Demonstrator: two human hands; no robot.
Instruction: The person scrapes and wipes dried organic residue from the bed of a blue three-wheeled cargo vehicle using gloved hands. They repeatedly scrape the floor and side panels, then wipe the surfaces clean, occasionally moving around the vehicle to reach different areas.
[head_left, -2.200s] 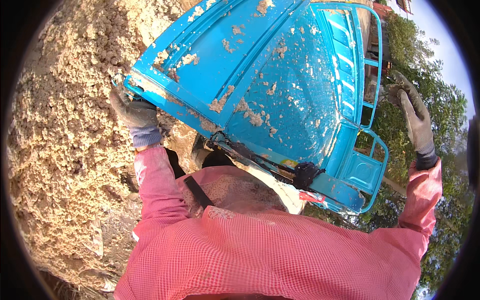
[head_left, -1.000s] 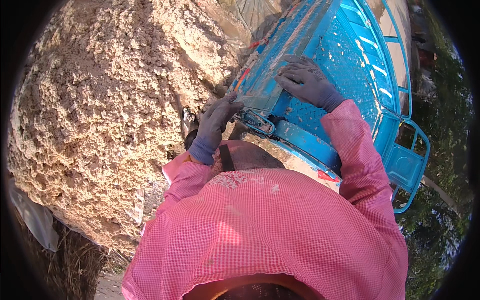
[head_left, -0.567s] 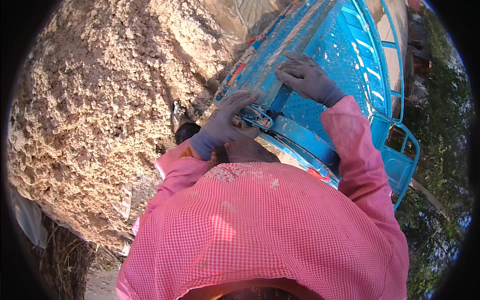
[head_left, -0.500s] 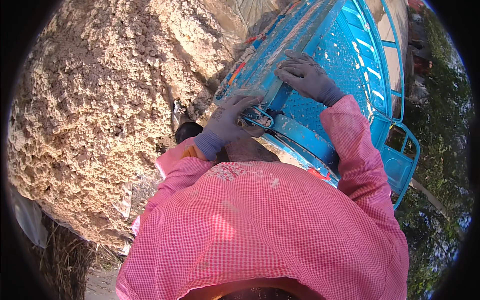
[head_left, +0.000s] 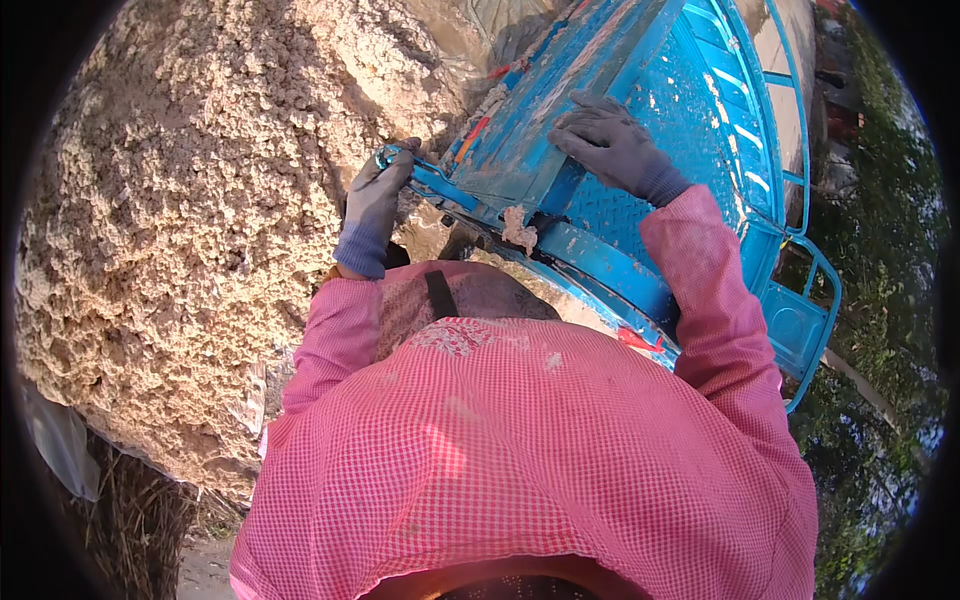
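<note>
My left hand (head_left: 378, 205), in a grey glove, is closed round the free end of a blue metal latch lever (head_left: 436, 183). The lever sticks out to the left from the near corner of a paint-worn blue panel (head_left: 545, 125) on a cart. In a matching glove, my right hand (head_left: 618, 150) lies over the panel's upper edge with its fingers bent across it. A pale crumbly clump (head_left: 518, 230) sits by the corner near the lever's base. The fingertips of my left hand partly hide the lever's end.
A large heap of pale, crumbly material (head_left: 200, 220) fills the left side. To the right is the blue cart bed (head_left: 650, 100) with a treadplate floor, and a tubular rail (head_left: 822, 290) stands at its outer side. Trees (head_left: 890, 250) grow beyond it.
My left hand has moved left, away from the panel's corner, and the blue lever has swung outward with it. The pale clump at the corner now shows. My right hand has stayed on the panel edge.
</note>
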